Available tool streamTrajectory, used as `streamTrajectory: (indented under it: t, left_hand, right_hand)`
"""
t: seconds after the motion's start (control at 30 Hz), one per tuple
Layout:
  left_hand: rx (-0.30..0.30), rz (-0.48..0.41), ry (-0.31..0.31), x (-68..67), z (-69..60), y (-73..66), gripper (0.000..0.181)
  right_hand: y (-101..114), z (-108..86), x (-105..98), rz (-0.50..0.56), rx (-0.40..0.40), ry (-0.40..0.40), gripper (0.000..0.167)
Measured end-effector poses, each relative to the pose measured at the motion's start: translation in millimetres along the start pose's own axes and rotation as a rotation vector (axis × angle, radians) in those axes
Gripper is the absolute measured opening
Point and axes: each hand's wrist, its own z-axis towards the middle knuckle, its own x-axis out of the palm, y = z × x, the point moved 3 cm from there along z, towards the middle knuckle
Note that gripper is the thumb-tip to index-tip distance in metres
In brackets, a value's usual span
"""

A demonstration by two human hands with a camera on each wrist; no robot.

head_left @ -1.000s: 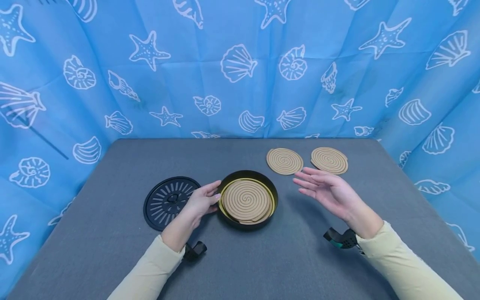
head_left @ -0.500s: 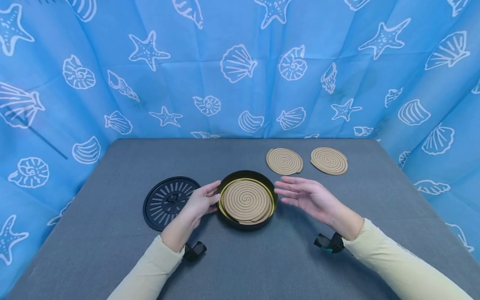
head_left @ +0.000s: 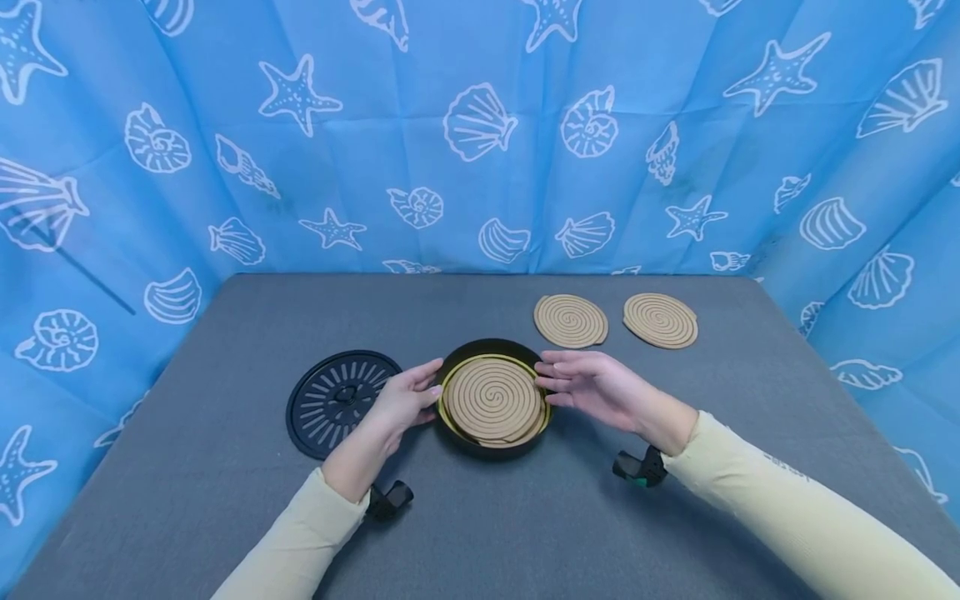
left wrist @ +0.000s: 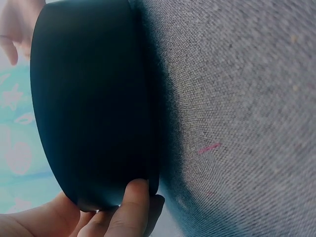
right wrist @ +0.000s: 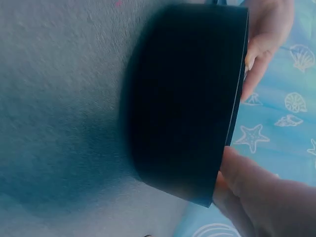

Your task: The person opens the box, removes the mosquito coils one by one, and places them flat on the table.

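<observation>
A round black tin (head_left: 491, 452) with a yellow inner ring stands mid-table, holding stacked tan mosquito coils (head_left: 492, 398). My left hand (head_left: 397, 408) grips the tin's left side; the left wrist view has its fingertip (left wrist: 136, 192) against the outer wall. On the opposite side, my right hand (head_left: 600, 383) reaches over the rim, fingers fairly straight and fingertips close to the coils' right edge. In the right wrist view its thumb (right wrist: 242, 168) is at the rim. Whether those fingers touch a coil cannot be told. Left of the tin lies a black slotted lid (head_left: 341, 402), partly behind my left hand.
Two tan mosquito coils, a nearer-to-centre coil (head_left: 571, 321) and a right-hand coil (head_left: 660, 320), lie flat toward the back of the grey table (head_left: 517, 525). A blue shell-patterned curtain (head_left: 450, 167) hangs behind and along the sides.
My right hand has moved left, from beside the loose coils to over the tin's right rim. The left hand keeps its grip on the tin. The head view has shifted slightly.
</observation>
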Motion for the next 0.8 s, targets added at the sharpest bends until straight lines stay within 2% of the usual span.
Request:
streamTrajectory:
  t: [0.33,0.8]
  left_hand:
    - [0.010,0.001,0.009,-0.3,-1.0,0.0,0.048]
    - [-0.014,-0.005,0.010,0.1,-0.1,-3.1,0.049]
  right_hand:
    - [2,19.4,5,-0.083,0.044,0.001,0.063]
    - [2,21.3,2,0.002,0.047,0.031,0.060]
